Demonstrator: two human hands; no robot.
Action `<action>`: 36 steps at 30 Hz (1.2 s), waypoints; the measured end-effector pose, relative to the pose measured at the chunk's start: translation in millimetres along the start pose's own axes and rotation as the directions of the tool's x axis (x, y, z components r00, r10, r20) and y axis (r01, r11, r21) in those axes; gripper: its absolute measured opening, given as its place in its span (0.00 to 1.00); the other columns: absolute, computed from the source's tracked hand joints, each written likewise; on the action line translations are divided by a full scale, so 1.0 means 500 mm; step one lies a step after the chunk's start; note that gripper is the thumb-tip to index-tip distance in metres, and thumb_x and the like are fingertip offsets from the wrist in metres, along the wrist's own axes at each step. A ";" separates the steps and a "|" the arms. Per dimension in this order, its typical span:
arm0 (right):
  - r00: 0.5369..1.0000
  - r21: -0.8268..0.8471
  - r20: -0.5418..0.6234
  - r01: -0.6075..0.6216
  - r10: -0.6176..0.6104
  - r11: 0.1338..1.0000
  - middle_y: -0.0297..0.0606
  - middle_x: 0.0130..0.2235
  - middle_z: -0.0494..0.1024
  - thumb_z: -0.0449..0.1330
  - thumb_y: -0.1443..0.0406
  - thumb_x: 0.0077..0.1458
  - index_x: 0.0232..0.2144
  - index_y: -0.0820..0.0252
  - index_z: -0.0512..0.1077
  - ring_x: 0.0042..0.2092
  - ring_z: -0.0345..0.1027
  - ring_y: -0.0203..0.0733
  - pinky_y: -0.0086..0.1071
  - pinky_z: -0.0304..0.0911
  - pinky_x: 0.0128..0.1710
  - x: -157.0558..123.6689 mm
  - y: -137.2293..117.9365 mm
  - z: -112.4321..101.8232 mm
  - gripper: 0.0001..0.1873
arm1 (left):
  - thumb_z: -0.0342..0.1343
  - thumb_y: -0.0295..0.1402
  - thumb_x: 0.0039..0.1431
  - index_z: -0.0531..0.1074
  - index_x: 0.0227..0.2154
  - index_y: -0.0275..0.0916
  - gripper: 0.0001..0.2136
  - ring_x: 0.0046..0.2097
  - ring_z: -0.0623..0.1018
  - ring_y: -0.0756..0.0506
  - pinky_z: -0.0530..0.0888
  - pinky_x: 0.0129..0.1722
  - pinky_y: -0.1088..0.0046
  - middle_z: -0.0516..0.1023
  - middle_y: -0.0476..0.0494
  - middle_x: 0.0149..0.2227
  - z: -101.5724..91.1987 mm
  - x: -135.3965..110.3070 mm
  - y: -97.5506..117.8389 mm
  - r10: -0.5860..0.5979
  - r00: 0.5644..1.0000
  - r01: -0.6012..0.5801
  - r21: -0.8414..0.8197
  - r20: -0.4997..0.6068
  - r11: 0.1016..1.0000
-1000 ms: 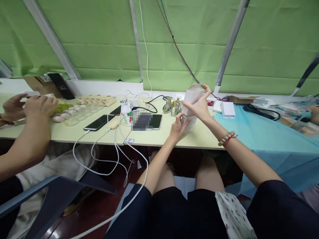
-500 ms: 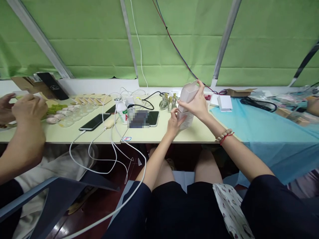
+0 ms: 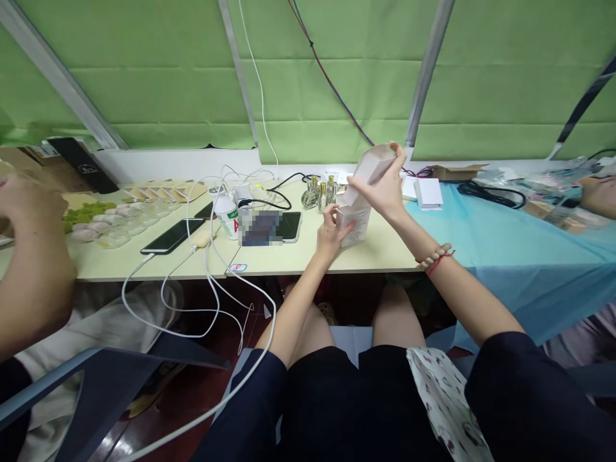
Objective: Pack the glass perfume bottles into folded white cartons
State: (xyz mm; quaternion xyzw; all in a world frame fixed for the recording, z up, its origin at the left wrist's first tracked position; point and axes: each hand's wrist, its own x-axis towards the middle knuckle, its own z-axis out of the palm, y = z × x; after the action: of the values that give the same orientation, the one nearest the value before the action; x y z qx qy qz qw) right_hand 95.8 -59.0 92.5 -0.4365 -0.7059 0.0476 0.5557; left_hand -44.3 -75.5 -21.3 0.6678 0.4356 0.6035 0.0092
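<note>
Pale carton is sitting tilted in both of the person's hands, just above the near part of the cream table, its top leaning away to the right.

Nearest the camera, dark shorts are covering the lap, with a patterned white cloth lying on the right thigh. A bead bracelet with a red string is circling the right wrist. The left hand is gripping the carton's lower end, fingers closed around it. The right hand is clasping the upper half, one fingertip pressing at the top flap. Small print is showing on the carton's lower face, too fine to read.

White cables are looping off the table's front edge, where a small sticker is showing unreadable marks. A black phone is lying face up, and a little white bottle is showing a red letter A on its label. At far left a co-worker's hand is hovering near a row of clear cups.

Behind the carton, gold-capped glass bottles are standing together. White boxes are lying on the blue cloth covering the table's right part. Green fabric is hanging across the back wall.
</note>
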 end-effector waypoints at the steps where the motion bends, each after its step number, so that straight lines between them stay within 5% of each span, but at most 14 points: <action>1: 1.000 0.027 0.005 0.001 -0.001 1.000 0.50 0.61 0.52 0.59 0.47 0.46 0.62 0.50 0.36 0.59 0.55 0.59 0.56 0.60 0.51 0.006 0.004 0.006 0.50 | 0.60 0.41 0.51 0.54 0.48 0.43 0.26 0.26 0.69 0.53 0.67 0.22 0.77 0.71 0.47 0.38 0.000 0.000 0.000 -0.007 1.000 0.007 -0.004 -0.001 1.000; 7: 0.993 0.187 0.088 -0.092 0.077 0.978 0.52 0.56 0.61 0.58 0.44 0.46 0.61 0.54 0.40 0.56 0.59 0.55 0.53 0.61 0.50 0.015 0.022 0.048 0.49 | 0.60 0.42 0.52 0.54 0.48 0.42 0.26 0.26 0.69 0.53 0.67 0.22 0.76 0.71 0.46 0.37 -0.001 0.000 0.002 -0.011 1.000 0.011 -0.007 -0.009 1.000; 15: 0.994 0.093 0.060 -0.096 0.091 0.991 0.56 0.59 0.56 0.61 0.49 0.43 0.62 0.57 0.37 0.56 0.59 0.58 0.56 0.56 0.54 0.014 0.041 0.032 0.52 | 0.61 0.40 0.51 0.56 0.48 0.43 0.25 0.26 0.69 0.53 0.66 0.22 0.76 0.70 0.46 0.38 0.002 0.000 -0.002 -0.018 1.000 0.018 -0.031 0.013 0.999; 24: 0.972 0.122 0.115 -0.217 0.204 0.969 0.54 0.56 0.62 0.63 0.50 0.39 0.59 0.58 0.42 0.54 0.61 0.59 0.59 0.55 0.53 0.025 0.039 0.054 0.52 | 0.59 0.44 0.51 0.55 0.49 0.42 0.27 0.26 0.70 0.52 0.65 0.22 0.75 0.70 0.46 0.38 0.001 -0.002 -0.001 0.001 1.000 -0.001 0.006 -0.005 1.000; 36: 0.993 0.005 0.065 -0.103 0.103 0.995 0.56 0.61 0.51 0.63 0.55 0.39 0.62 0.57 0.34 0.61 0.49 0.65 0.63 0.51 0.55 0.002 0.028 0.047 0.56 | 0.59 0.43 0.53 0.56 0.50 0.44 0.25 0.27 0.71 0.52 0.66 0.23 0.77 0.71 0.45 0.41 0.004 0.000 0.002 0.007 0.999 -0.008 0.017 0.034 1.000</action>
State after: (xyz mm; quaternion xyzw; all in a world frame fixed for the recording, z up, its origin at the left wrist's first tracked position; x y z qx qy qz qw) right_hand 84.2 -39.9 76.9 -0.4682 -0.6999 0.0934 0.5313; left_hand -42.3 -75.1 -21.5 0.6796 0.4380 0.5885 0.0086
